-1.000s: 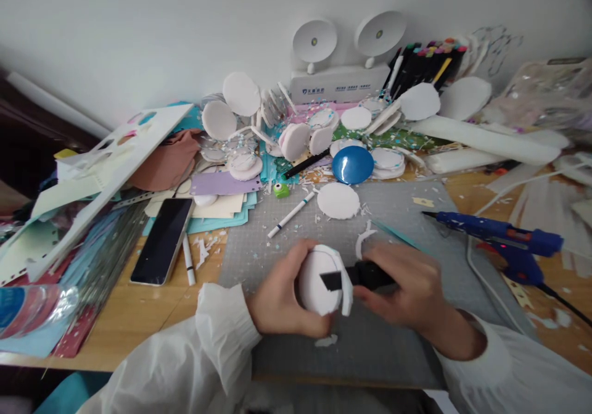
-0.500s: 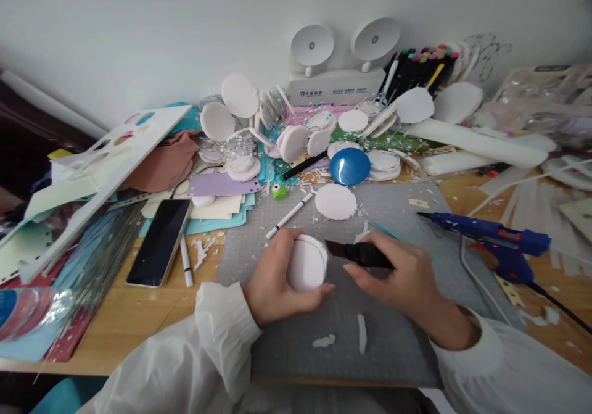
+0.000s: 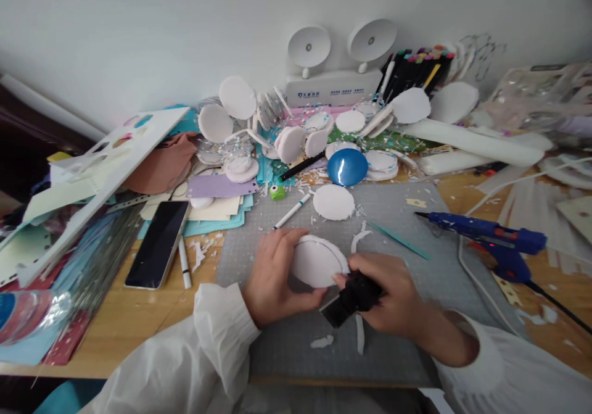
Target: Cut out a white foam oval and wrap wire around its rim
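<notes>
My left hand (image 3: 280, 281) is closed around the left edge of a white foam disc (image 3: 317, 263), with its thumb along the lower rim. A curved line runs near the disc's right edge. In my right hand (image 3: 393, 290) is a black utility knife (image 3: 351, 300), its squared end pointing down and left. The fingertips of that hand touch the disc's right rim. Beneath both hands lies a grey cutting mat (image 3: 296, 355). Thin white foam trimmings (image 3: 359, 334) are scattered on it. Another white disc (image 3: 333, 202) and a blue domed disc (image 3: 347, 167) are farther back.
To the right rests a blue glue gun (image 3: 490, 235) with its cord. A phone (image 3: 157, 244) and a white marker (image 3: 184, 263) lie left of the mat. Teal tweezers (image 3: 400, 241) are beyond my right hand. Piled foam discs and a two-headed lamp (image 3: 333, 87) line the wall.
My right hand has turned the knife from beside the disc to point down toward me, and its fingers now touch the disc. The disc has tilted, showing a wider face.
</notes>
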Motion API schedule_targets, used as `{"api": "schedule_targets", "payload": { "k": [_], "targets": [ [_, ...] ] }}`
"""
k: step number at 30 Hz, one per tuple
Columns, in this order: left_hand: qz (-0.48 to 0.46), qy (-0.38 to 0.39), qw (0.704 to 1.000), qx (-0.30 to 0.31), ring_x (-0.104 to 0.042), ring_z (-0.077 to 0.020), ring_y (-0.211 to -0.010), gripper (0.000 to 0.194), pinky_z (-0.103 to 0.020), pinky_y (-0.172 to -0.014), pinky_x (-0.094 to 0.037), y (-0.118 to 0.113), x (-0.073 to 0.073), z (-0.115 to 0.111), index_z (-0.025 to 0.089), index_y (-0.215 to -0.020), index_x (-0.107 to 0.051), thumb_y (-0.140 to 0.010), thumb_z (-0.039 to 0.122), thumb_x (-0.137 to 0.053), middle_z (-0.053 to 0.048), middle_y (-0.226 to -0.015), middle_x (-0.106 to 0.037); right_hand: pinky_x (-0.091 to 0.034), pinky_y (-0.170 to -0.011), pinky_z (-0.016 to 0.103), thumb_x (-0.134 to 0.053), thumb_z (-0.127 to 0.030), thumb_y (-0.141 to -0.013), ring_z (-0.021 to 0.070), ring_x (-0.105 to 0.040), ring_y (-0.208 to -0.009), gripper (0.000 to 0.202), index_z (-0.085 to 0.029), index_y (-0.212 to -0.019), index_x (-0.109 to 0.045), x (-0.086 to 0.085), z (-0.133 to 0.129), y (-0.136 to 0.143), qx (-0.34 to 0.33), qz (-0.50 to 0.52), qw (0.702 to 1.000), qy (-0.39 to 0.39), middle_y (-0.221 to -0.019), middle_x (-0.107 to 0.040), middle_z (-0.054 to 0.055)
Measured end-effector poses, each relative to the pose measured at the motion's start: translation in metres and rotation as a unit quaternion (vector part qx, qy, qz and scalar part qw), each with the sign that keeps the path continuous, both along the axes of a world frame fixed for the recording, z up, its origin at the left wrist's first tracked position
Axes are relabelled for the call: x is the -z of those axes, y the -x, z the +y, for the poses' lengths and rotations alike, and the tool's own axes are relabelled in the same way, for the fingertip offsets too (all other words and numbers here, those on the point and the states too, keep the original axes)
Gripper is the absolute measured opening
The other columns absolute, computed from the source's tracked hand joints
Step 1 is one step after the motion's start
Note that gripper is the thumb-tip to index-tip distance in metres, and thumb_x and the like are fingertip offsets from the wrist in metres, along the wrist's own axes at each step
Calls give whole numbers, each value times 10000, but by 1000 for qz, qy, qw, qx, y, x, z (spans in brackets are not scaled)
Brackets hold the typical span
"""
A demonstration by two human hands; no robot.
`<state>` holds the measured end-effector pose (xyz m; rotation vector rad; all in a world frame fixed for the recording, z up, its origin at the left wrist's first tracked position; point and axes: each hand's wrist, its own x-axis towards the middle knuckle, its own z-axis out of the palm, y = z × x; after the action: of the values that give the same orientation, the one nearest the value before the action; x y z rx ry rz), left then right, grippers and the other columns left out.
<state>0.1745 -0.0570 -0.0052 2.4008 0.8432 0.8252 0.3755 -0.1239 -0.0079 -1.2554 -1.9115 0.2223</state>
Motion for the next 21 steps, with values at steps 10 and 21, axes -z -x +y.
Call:
{"api": "schedule_targets", "payload": {
  "k": [10, 21],
  "targets": [
    [33, -18, 999, -11, -632, -290, -862, 763, -416, -776, -443, -2, -4, -2, 179, -1203, -424, -586, 499, -737, -103, -994, -651, -385, -527, 260, -574, -350, -815, 137, -551, -538, 161, -216, -856, -495, -6, 0, -2, 2, -19, 1000, 17, -641, -587, -16],
    [-2, -22, 998, -64, -601, -201, -636, 663, -358, -653, -471, 0, -2, -2, 174, -1081, -435, -518, 436, -667, -17, -770, -610, -373, -526, 310, -518, -451, -872, 181, -559, -568, 278, -203, -746, -512, -7, 0, -4, -3, -100, 994, -35, -636, -588, 38]
  ]
}}
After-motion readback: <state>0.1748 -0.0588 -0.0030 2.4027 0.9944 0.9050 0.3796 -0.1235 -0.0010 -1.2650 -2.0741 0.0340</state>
